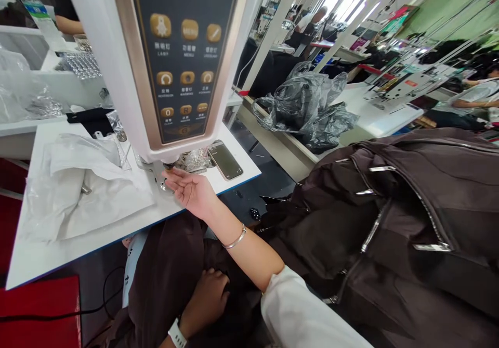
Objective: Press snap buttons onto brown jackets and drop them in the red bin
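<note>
My right hand (191, 189), with a silver bangle on its wrist, reaches under the head of a white machine (97, 41). Its fingers are bent and close together at the metal tip below the head; anything between them is too small to tell. Lower down, my left hand (208, 298), wearing a white watch, has its fingers curled on dark brown cloth (167, 275) over the lap. The machine's dark button panel (187, 93) faces me.
On the white table (128, 223) are a white plastic bag (97, 181), a phone (225, 162) and a bag of small metal parts (193, 159). Dark brown zippered garments (390, 223) are piled at right. Behind lies a grey plastic bag (307, 101); other people sit farther back.
</note>
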Tool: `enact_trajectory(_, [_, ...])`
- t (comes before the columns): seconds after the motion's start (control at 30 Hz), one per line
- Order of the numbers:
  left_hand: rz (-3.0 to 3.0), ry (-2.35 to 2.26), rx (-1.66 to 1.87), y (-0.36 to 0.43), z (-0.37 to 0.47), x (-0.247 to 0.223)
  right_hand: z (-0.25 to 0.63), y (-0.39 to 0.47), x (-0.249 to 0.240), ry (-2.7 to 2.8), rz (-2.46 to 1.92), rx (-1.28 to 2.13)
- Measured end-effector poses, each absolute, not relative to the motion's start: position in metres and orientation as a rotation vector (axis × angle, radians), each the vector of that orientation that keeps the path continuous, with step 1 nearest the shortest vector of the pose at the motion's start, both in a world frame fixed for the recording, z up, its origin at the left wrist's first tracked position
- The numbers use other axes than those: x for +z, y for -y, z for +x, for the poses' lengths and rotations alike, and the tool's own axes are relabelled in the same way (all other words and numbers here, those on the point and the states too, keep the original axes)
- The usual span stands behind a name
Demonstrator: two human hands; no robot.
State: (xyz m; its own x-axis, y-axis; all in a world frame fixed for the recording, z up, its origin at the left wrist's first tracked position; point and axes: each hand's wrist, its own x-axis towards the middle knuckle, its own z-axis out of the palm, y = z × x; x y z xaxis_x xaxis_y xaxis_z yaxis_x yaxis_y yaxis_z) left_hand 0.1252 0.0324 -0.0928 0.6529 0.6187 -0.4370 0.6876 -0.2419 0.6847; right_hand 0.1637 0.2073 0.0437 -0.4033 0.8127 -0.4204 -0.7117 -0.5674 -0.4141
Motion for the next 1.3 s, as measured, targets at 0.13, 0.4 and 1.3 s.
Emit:
enact_trajectory(0.13, [1.955,-1.034,-0.070,-0.031,0.125,-0.091,0.166,-0.208,0.044,0.268,-0.619,2.149])
enact_trajectory(0.4, [1.954,-1.029,-0.101,-0.028,0.123,-0.088,0.151,-0.202,0.034,-0.023,-0.392,2.153])
enact_trajectory(1.3, [1.927,-1.009,-0.101,-0.040,0.128,-0.097,0.189,-0.282,0.031,1.920,-1.499,0.594])
